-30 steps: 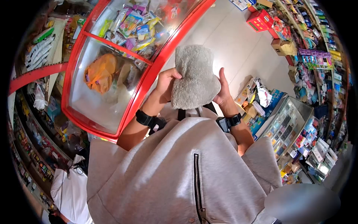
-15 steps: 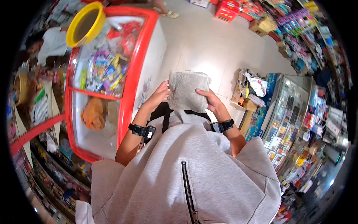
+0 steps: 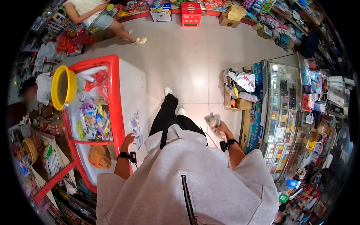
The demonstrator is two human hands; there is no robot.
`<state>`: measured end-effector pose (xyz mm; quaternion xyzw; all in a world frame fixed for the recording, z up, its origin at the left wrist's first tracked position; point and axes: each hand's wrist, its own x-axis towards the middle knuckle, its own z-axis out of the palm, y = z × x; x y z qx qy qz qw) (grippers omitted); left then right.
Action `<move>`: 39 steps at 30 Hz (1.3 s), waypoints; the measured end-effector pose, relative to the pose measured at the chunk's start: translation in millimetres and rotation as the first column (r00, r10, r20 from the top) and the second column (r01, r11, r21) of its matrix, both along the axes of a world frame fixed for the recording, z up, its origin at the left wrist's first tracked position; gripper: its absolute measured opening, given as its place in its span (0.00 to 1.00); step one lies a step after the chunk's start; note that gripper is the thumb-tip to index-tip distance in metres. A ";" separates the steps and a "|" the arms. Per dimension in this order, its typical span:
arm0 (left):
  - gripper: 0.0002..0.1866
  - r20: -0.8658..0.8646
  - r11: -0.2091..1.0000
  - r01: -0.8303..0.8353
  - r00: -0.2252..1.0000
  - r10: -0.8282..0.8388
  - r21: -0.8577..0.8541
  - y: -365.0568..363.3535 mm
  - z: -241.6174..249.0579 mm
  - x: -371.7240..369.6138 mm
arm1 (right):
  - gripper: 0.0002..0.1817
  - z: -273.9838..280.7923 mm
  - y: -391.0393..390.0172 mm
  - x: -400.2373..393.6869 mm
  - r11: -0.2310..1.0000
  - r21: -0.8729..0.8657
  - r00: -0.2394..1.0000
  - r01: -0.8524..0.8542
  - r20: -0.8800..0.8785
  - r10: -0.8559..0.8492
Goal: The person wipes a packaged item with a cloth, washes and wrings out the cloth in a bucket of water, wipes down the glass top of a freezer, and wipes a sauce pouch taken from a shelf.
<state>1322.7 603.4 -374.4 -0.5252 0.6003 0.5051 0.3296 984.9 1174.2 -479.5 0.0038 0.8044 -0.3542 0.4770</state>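
My right hand (image 3: 224,129) grips a grey cloth (image 3: 213,120), which hangs bunched out to my right, over the floor. My left hand (image 3: 128,140) is apart from it, low on my left side, with loosely bent fingers and nothing in them. Right beside that hand stands a chest freezer (image 3: 114,90) with a red rim and white side. Colourful packets (image 3: 95,122) and an orange bag (image 3: 99,157) show through its top. A yellow basin (image 3: 56,88) sits on the freezer's far left edge.
A glass display counter (image 3: 283,112) runs along my right, with a box of bags (image 3: 240,84) before it. A red box (image 3: 191,15) and a blue-white box (image 3: 160,13) line the back. One person (image 3: 101,18) stands at the back left; another (image 3: 43,88) is beyond the freezer.
The folded cloth, held between both hands before, is now bunched in my right hand alone. My hands have parted and lowered to either side. The view has swung, showing my legs and more floor.
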 end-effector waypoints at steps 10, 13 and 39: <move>0.17 0.058 0.995 -0.035 0.998 0.030 0.093 -13.1 -26.3 -120.3 | 0.22 53.4 1.5 -14.3 0.933 0.218 0.894 0.285 0.290 -0.341; 0.17 0.005 0.994 0.007 1.000 -0.008 0.111 -36.1 -36.3 -201.9 | 0.24 28.4 11.3 -41.5 0.896 0.127 0.861 0.426 0.249 -0.444; 0.21 -0.289 0.918 -0.078 0.957 -0.040 -0.388 35.5 53.9 -536.5 | 0.21 65.8 -268.8 -594.7 0.648 0.093 0.654 -0.756 0.153 0.741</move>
